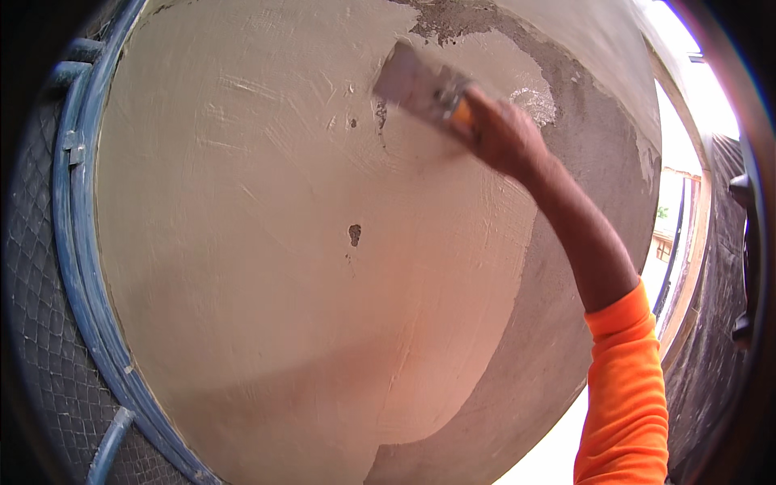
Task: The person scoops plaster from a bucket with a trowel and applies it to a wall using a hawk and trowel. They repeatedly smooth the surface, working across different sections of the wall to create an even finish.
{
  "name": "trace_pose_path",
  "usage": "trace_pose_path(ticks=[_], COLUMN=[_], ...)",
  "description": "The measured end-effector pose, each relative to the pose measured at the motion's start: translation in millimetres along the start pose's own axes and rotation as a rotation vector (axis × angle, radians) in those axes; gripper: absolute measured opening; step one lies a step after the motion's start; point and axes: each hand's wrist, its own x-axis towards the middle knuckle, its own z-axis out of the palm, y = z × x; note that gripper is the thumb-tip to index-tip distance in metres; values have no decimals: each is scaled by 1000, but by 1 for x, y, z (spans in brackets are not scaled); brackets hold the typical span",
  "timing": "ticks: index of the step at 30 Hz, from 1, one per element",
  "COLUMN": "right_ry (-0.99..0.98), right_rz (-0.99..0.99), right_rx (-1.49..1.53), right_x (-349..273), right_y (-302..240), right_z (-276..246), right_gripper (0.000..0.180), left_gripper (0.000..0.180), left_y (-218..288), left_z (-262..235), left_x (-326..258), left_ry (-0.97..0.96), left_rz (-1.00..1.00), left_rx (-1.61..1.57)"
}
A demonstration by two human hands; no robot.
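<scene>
My right hand (508,139), at the end of an orange sleeve, is closed around the handle of a wide putty knife (412,82). Its broad grey blade is smeared by motion and lies against or close to the wall, pointing up and to the left. A bit of orange shows on the handle beside my fingers. Pale, wet-looking plaster (283,299) coats most of the wall, with ridges and streaks across it. Near the middle there is a small dark pit (355,235), and smaller holes lie just below the blade. My left hand is out of view.
Bare grey wall (505,388) runs along the right side and the top of the coat. A blue metal frame (71,202) with dark wire mesh (48,339) borders the left. Dark sheeting (703,323) hangs at the far right, beside a bright opening.
</scene>
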Motion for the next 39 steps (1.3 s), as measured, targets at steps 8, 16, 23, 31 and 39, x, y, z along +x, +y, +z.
trace_pose_path(ticks=[8, 16, 23, 31, 39], right_ry=[-209, -483, -729, -591, -331], right_rz=[228, -6, -148, 61, 44], right_rx=[507, 465, 324, 153, 367], right_x=[46, -44, -136, -117, -143], right_y=[13, -84, -167, -141, -123], right_z=[-28, 18, 57, 53, 26], right_gripper=[39, 36, 36, 39, 33], left_gripper=[21, 23, 20, 21, 27], left_y=[15, -2, -21, -54, -64], left_z=[19, -8, -21, -21, -28], left_x=[9, -2, 4, -29, -36], left_ry=[-8, -58, -247, -2, -17], left_rz=[7, -106, -32, -38, -34], left_rx=[-409, -626, -1185, 131, 302])
